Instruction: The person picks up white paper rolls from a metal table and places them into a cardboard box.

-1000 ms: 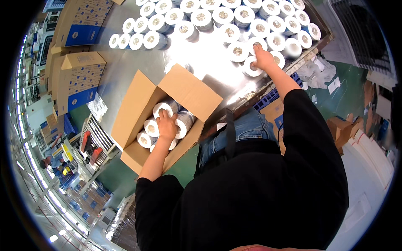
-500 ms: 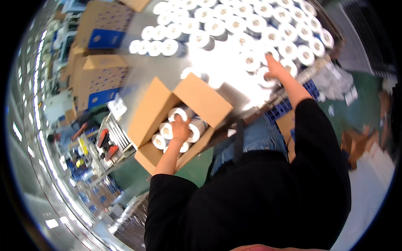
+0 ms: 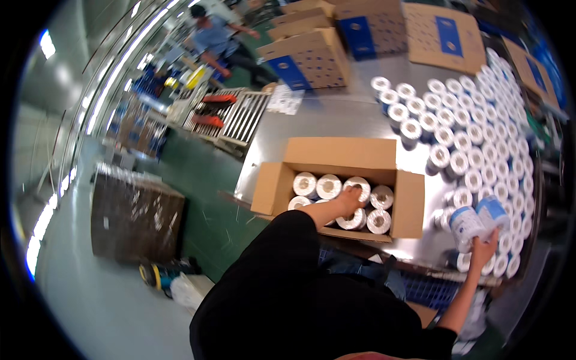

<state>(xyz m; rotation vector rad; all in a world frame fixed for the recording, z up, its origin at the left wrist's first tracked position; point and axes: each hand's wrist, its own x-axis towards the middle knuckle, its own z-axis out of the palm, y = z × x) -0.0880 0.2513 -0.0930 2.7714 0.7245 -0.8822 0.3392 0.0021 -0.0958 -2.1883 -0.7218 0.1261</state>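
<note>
An open cardboard box (image 3: 410, 204) stands at the near edge of the metal table, its flaps folded out. White rolls (image 3: 329, 186) with hollow cores stand upright in it in rows. Inside the box, my left hand (image 3: 349, 199) has its fingers curled at the top of one roll (image 3: 358, 186); my hand hides part of the rolls beneath. At the right, my right hand (image 3: 485, 245) grips two rolls (image 3: 465, 225) side by side in blue-and-white wrappers, tilted and raised above the standing rolls.
Many wrapped rolls (image 3: 474, 133) crowd the table's right side. Several printed cartons (image 3: 318, 63) stand at the far edge. Beyond the left edge are a roller conveyor (image 3: 237, 117) and a person in blue (image 3: 216, 39). A wrapped brown stack (image 3: 137, 213) stands on the floor.
The view has swung around. My right hand, earlier reaching among the standing rolls, now holds two of them lifted. My left hand is still on the rolls in the box.
</note>
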